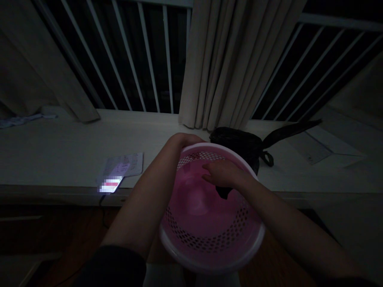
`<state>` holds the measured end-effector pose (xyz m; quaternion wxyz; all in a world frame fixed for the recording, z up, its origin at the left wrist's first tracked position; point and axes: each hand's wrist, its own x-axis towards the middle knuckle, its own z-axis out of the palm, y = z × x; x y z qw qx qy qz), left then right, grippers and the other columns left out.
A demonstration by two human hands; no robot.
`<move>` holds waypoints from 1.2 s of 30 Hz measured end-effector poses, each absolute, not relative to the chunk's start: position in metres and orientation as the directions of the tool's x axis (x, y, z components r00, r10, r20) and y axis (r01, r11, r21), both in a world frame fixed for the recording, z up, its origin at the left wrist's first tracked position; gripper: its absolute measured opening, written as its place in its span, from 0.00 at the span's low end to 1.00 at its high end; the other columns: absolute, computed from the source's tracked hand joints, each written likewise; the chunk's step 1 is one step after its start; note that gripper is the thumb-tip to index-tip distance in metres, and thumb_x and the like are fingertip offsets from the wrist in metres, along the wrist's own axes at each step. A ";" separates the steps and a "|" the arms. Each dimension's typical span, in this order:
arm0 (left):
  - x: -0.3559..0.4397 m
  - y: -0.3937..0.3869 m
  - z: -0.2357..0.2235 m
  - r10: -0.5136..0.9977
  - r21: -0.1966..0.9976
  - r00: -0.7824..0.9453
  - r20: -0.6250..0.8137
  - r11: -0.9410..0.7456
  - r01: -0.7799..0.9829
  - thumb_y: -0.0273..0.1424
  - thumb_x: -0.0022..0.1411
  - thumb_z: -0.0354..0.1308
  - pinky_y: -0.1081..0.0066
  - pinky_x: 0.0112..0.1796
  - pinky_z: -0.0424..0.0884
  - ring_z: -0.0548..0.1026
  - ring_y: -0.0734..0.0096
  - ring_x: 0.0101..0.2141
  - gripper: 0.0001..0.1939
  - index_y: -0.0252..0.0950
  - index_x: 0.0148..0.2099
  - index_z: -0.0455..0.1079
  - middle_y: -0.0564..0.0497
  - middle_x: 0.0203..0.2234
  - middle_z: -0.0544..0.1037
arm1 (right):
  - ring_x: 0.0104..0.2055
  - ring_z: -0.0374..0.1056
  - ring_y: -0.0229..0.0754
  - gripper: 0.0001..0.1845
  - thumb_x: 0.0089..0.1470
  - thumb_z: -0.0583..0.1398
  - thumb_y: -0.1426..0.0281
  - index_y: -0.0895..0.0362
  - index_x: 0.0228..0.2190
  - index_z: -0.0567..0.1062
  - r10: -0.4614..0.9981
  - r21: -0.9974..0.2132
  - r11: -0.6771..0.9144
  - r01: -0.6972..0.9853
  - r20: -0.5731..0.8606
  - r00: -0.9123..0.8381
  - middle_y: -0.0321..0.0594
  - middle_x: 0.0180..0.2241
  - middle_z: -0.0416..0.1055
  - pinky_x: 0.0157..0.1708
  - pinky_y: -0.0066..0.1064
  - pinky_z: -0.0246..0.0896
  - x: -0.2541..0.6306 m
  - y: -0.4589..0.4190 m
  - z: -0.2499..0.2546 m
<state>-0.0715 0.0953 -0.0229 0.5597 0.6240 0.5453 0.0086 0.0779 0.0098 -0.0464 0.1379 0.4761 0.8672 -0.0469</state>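
A pink perforated plastic basket (209,243) sits in front of me, tilted toward the camera. My left hand (184,141) is closed over its far rim, fingers curled round the edge. Reaching inside the basket, my right hand (223,175) is closed on a small dark piece of cloth (224,192) that hangs just below the palm. The basket's pink bottom shows beneath it.
A white ledge (60,147) runs across below a barred window and a beige curtain (230,63). On it lie a lit phone (110,184), papers (124,164) and a black bag (239,145) with a strap. Dark wooden floor lies below.
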 end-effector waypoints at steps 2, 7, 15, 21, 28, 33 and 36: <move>-0.071 0.093 -0.021 0.699 0.702 0.387 -0.601 0.231 0.674 0.38 0.57 0.52 0.68 0.37 0.70 0.74 0.58 0.41 0.15 0.34 0.38 0.72 0.46 0.39 0.77 | 0.46 0.67 0.53 0.26 0.54 0.49 0.57 0.56 0.49 0.70 0.811 0.053 0.545 0.837 -0.283 -0.511 0.49 0.42 0.71 0.44 0.43 0.62 0.078 0.010 -0.046; -0.070 0.093 -0.020 0.725 0.681 0.366 -0.584 0.193 0.706 0.36 0.56 0.53 0.68 0.37 0.70 0.73 0.58 0.43 0.13 0.35 0.38 0.73 0.48 0.40 0.77 | 0.44 0.68 0.54 0.25 0.53 0.49 0.58 0.55 0.49 0.70 0.815 0.064 0.551 0.832 -0.258 -0.519 0.48 0.41 0.71 0.41 0.44 0.62 0.079 0.008 -0.044; -0.073 0.102 -0.026 0.677 0.705 0.425 -0.601 0.199 0.680 0.36 0.53 0.54 0.67 0.38 0.70 0.74 0.58 0.41 0.16 0.33 0.42 0.72 0.45 0.41 0.77 | 0.46 0.66 0.54 0.33 0.52 0.51 0.59 0.55 0.58 0.60 0.819 0.010 0.544 0.839 -0.223 -0.528 0.50 0.47 0.68 0.43 0.44 0.61 0.080 0.007 -0.048; -0.073 0.100 -0.023 0.693 0.694 0.413 -0.592 0.178 0.697 0.32 0.54 0.52 0.67 0.38 0.69 0.74 0.59 0.40 0.15 0.31 0.42 0.72 0.43 0.41 0.77 | 0.47 0.66 0.56 0.38 0.51 0.52 0.58 0.57 0.61 0.53 0.821 0.017 0.524 0.851 -0.278 -0.499 0.52 0.48 0.67 0.43 0.45 0.61 0.079 0.006 -0.045; -0.074 0.105 -0.029 0.558 0.715 0.502 -0.661 0.262 0.649 0.32 0.56 0.47 0.66 0.41 0.68 0.75 0.62 0.39 0.20 0.32 0.48 0.71 0.45 0.35 0.78 | 0.48 0.65 0.56 0.39 0.51 0.51 0.57 0.59 0.62 0.52 0.816 0.025 0.519 0.855 -0.314 -0.486 0.52 0.49 0.66 0.44 0.46 0.61 0.080 0.007 -0.044; -0.073 0.103 -0.025 0.456 0.689 0.526 -0.718 0.356 0.632 0.34 0.60 0.44 0.66 0.40 0.69 0.75 0.64 0.36 0.20 0.35 0.49 0.69 0.50 0.27 0.78 | 0.49 0.65 0.56 0.40 0.51 0.52 0.57 0.58 0.62 0.50 0.817 0.033 0.515 0.856 -0.322 -0.479 0.52 0.49 0.66 0.45 0.45 0.61 0.080 0.009 -0.043; -0.073 0.104 -0.025 0.443 0.669 0.512 -0.736 0.358 0.652 0.35 0.59 0.44 0.66 0.40 0.69 0.75 0.63 0.34 0.19 0.36 0.46 0.70 0.50 0.26 0.78 | 0.50 0.65 0.55 0.39 0.52 0.52 0.57 0.58 0.61 0.52 0.807 0.019 0.528 0.849 -0.323 -0.495 0.51 0.50 0.65 0.46 0.45 0.61 0.081 0.012 -0.043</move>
